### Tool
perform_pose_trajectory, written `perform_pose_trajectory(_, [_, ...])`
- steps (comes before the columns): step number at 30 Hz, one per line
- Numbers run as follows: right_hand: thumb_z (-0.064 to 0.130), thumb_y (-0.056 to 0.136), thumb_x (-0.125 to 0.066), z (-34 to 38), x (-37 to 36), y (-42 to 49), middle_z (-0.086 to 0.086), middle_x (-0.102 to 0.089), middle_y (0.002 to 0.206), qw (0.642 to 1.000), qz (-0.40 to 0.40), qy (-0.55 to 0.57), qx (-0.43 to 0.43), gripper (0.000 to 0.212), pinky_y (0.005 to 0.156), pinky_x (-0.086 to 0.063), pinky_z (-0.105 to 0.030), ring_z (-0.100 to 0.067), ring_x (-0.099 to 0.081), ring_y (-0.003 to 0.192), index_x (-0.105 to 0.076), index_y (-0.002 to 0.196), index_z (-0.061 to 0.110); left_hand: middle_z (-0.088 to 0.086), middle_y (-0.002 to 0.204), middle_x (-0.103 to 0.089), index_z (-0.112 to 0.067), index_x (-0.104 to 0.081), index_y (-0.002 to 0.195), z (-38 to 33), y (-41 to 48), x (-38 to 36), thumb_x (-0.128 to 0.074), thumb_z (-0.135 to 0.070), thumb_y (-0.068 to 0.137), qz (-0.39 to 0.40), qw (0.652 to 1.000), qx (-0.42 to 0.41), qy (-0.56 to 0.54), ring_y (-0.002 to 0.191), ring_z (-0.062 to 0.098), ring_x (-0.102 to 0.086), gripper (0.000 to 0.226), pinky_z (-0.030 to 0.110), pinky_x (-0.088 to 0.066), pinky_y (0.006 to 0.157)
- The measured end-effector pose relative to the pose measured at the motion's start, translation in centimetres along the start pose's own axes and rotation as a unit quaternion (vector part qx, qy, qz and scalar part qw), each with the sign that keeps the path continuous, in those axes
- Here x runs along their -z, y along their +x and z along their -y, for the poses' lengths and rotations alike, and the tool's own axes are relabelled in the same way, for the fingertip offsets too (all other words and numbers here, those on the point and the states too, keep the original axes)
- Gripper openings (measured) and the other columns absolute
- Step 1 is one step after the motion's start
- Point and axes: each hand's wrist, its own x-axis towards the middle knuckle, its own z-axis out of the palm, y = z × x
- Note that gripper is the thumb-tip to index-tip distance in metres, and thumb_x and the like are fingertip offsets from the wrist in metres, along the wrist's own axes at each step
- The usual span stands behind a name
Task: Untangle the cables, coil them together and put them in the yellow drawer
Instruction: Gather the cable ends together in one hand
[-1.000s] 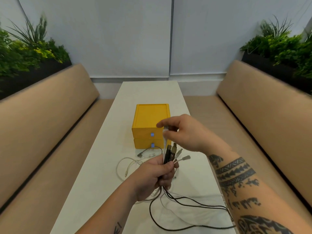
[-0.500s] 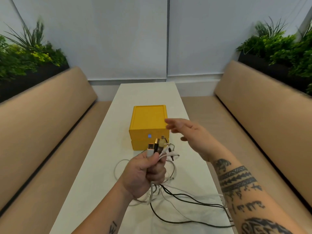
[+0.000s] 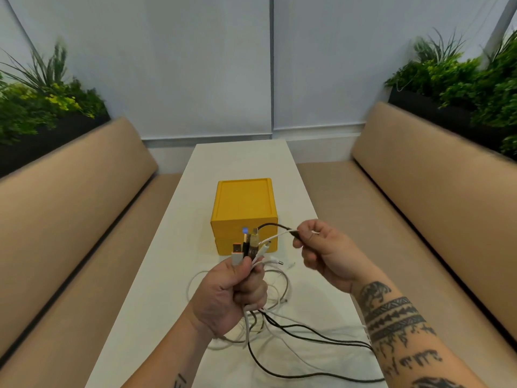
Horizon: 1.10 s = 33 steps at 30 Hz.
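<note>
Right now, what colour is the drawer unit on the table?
The drawer unit is yellow; head view.

Left hand (image 3: 232,295) raised in a fist, thumb on top, gripping a bundle of cables (image 3: 253,247), right hand (image 3: 326,254) level with it on the right, fingers curled, pinching a black cable end (image 3: 292,233), both forearms bare, the right one tattooed

Yellow drawer unit (image 3: 243,204): matt, smooth plastic.
Cables (image 3: 246,327): white ones in smooth, slightly glossy plastic sheath; black ones matt, finely textured.
Plugs (image 3: 254,242): shiny metal tips, plastic bodies.
Table (image 3: 156,289): white, smooth, matt top.
Upholstered seats (image 3: 70,208): tan cloth-like cover, matt.
</note>
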Motion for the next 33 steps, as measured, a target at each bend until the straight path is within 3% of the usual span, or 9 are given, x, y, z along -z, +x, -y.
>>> perform_pose_trajectory(3, [0.027, 0.093, -0.067, 1.4, -0.3, 0.4, -0.005, -0.075, 0.088, 0.989, -0.084, -0.112, 0.055, 0.013, 0.060, -0.044, -0.027, -0.013, -0.059, 0.062, -0.064, 0.092, 0.014, -0.005, 0.056, -0.029, -0.009, -0.060, 0.085, 0.2, 0.0, -0.2, -0.080, -0.036, 0.081, 0.000, 0.999, 0.015, 0.043, 0.047, 0.009, -0.025, 0.034, 0.023, -0.030, 0.048])
perform_pose_trajectory(5, [0.031, 0.092, -0.069, 2.4, -0.6, 0.6, -0.003, -0.075, 0.088, 0.967, -0.136, -0.194, 0.091, 0.012, 0.064, -0.043, -0.027, -0.010, -0.058, 0.069, -0.070, 0.088, 0.020, -0.004, 0.057, -0.029, -0.008, -0.057, 0.086, 0.2, 0.0, -0.5, -0.079, -0.038, 0.081, -0.013, 0.995, 0.039, 0.086, 0.047, 0.010, -0.024, 0.037, 0.024, -0.030, 0.048])
perform_pose_trajectory(8, [0.030, 0.089, -0.072, 4.2, -1.2, 0.9, 0.011, -0.062, 0.065, 0.940, -0.167, -0.258, 0.150, 0.012, 0.049, -0.036, -0.020, -0.002, -0.044, 0.048, -0.071, 0.077, 0.028, -0.002, 0.060, -0.027, -0.007, -0.051, 0.089, 0.1, 0.1, -0.9, -0.065, -0.033, 0.087, -0.049, 0.984, 0.081, 0.152, 0.048, 0.011, -0.019, 0.030, 0.026, -0.023, 0.050])
perform_pose_trajectory(12, [0.016, 0.090, -0.072, 6.2, -2.3, 0.8, -0.002, -0.069, 0.081, 0.950, -0.095, -0.238, 0.181, 0.011, 0.065, -0.052, -0.028, -0.011, -0.065, 0.069, -0.068, 0.093, 0.025, 0.000, 0.062, -0.026, -0.008, -0.050, 0.088, 0.1, 0.0, -0.8, -0.060, -0.028, 0.090, -0.034, 0.982, 0.094, 0.163, 0.048, 0.012, -0.021, 0.022, 0.035, -0.018, 0.058])
perform_pose_trajectory(14, [0.012, 0.091, -0.069, 6.7, -2.5, 0.7, -0.005, -0.070, 0.076, 0.949, -0.064, -0.258, 0.170, 0.010, 0.069, -0.055, -0.032, -0.012, -0.065, 0.065, -0.065, 0.094, 0.020, -0.001, 0.061, -0.029, -0.009, -0.051, 0.089, 0.1, -0.1, -0.5, -0.068, -0.030, 0.089, -0.007, 0.984, 0.093, 0.155, 0.049, 0.011, -0.026, 0.027, 0.037, -0.018, 0.059])
perform_pose_trajectory(19, [0.010, 0.097, -0.060, 7.1, -2.9, 0.6, -0.004, -0.067, 0.071, 0.931, 0.005, -0.330, 0.155, 0.016, 0.066, -0.053, -0.025, -0.012, -0.063, 0.061, -0.065, 0.105, 0.023, -0.002, 0.061, -0.038, -0.007, -0.053, 0.093, 0.1, 0.1, -0.2, -0.074, -0.039, 0.086, 0.064, 0.981, 0.082, 0.162, 0.053, 0.014, -0.036, 0.039, 0.035, -0.033, 0.064])
perform_pose_trajectory(25, [0.019, 0.084, -0.077, 5.6, -3.5, 0.5, -0.014, -0.074, 0.081, 0.938, 0.083, -0.309, 0.134, 0.022, 0.073, -0.056, -0.043, -0.025, -0.068, 0.068, -0.067, 0.102, 0.024, -0.002, 0.060, -0.037, -0.009, -0.058, 0.095, 0.1, 0.5, -0.7, -0.073, -0.040, 0.087, 0.055, 0.987, 0.059, 0.142, 0.053, 0.015, -0.036, 0.036, 0.037, -0.039, 0.069])
perform_pose_trajectory(29, [0.019, 0.091, -0.071, 4.0, -3.4, 0.4, 0.004, -0.072, 0.074, 0.940, 0.067, -0.305, 0.136, 0.017, 0.066, -0.048, -0.031, -0.008, -0.062, 0.066, -0.072, 0.101, 0.033, -0.002, 0.059, -0.036, -0.008, -0.059, 0.092, 0.1, 0.7, -0.6, -0.075, -0.041, 0.085, 0.039, 0.992, 0.043, 0.114, 0.051, 0.014, -0.034, 0.037, 0.034, -0.040, 0.065])
perform_pose_trajectory(33, [0.013, 0.103, -0.050, 3.1, -3.0, 0.0, 0.010, -0.065, 0.073, 0.951, 0.057, -0.260, 0.155, 0.032, 0.066, -0.043, -0.026, -0.011, -0.058, 0.072, -0.071, 0.113, 0.035, -0.002, 0.057, -0.035, -0.009, -0.063, 0.086, 0.2, 0.6, -0.7, -0.079, -0.040, 0.080, 0.020, 0.996, 0.032, 0.078, 0.049, 0.014, -0.031, 0.035, 0.031, -0.044, 0.058])
